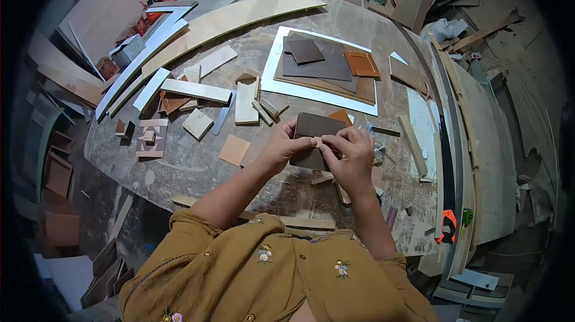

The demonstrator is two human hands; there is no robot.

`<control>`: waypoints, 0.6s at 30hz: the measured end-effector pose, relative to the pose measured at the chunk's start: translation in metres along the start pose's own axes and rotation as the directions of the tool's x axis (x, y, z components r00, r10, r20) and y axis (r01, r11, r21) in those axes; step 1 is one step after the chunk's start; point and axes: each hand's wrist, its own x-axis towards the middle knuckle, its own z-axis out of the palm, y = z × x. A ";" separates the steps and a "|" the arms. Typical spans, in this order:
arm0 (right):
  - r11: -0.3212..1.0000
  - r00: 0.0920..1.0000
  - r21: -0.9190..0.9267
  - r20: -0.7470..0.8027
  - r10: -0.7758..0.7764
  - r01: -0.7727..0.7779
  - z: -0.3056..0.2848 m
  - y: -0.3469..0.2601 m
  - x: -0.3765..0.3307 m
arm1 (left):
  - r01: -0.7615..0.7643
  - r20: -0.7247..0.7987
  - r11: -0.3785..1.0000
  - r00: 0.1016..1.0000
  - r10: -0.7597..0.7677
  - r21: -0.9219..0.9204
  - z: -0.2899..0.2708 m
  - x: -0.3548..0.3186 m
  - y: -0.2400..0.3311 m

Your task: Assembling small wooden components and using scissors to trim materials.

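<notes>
While gripped, dark panel bare.

Dark brown square board, flat-faced, tilted slightly, at centre; small pale wood strip lying on its 6 o'clock edge.

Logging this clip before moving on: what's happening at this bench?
A person holds a dark brown panel above a grey round worktable. The left hand grips its left edge; the right hand pinches a small pale strip against its face. Wood offcuts and a white sheet stacked with brown boards lie beyond.
</notes>
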 end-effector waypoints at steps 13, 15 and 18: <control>0.986 0.985 0.066 0.098 0.144 -0.150 0.026 0.017 -0.013 | 0.046 -0.061 0.997 0.997 -0.049 -0.059 -0.015 0.007 -0.033; 0.987 0.981 0.039 0.129 0.148 -0.155 0.028 0.018 -0.013 | 0.049 -0.059 0.997 0.997 -0.052 -0.061 -0.017 0.009 -0.036; 0.989 0.978 0.025 0.154 0.141 -0.147 0.030 0.019 -0.013 | 0.041 -0.039 0.998 0.998 -0.043 -0.049 -0.019 0.010 -0.038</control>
